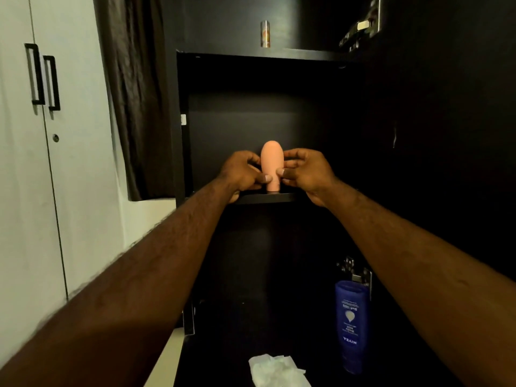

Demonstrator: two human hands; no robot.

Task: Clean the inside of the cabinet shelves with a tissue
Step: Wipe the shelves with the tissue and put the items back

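A peach tube [271, 160] stands cap-down at the front edge of the middle shelf [268, 197] of a black cabinet. My left hand [243, 174] and my right hand [307, 174] pinch it from either side, thumbs near its neck and fingers curled round its body. A crumpled white tissue [279, 370] lies on the lower shelf, below both arms, with neither hand touching it.
A blue lotion bottle [351, 325] stands upside down at the right of the lower shelf, near a metal hinge [356, 270]. A small metal can [265, 33] sits on the top shelf. White wardrobe doors [33, 135] and a dark curtain [134, 93] are to the left.
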